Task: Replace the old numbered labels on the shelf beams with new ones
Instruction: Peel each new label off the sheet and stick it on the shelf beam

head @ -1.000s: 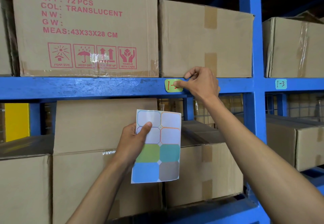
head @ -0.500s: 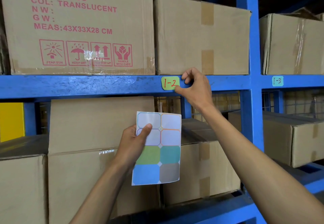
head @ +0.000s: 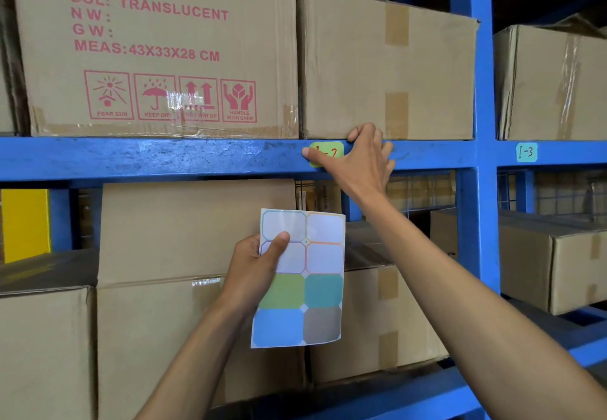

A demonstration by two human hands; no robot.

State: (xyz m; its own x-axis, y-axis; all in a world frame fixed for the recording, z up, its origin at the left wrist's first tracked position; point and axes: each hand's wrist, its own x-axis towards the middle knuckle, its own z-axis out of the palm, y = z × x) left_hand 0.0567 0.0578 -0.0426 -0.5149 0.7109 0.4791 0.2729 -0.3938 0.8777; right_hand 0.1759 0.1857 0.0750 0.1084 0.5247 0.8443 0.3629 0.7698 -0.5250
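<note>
Blue steel shelf beam (head: pixel 164 156), cardboard cartons above and below | right hand (head: pixel 361 163) thumb presses green label (head: pixel 331 153) flat, fingers hooked over the beam | left hand (head: pixel 259 265) pinches sticker sheet (head: pixel 312 304)

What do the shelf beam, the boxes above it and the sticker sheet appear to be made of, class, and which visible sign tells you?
Shelf beam: probably painted metal; the blue coat is scuffed and chipped.
Boxes: brown corrugated cardboard, matt, with taped seams.
Sticker sheet: thin glossy paper, likely a peel-off backing; it bends slightly in the left hand and its empty cells look shiny.
</note>
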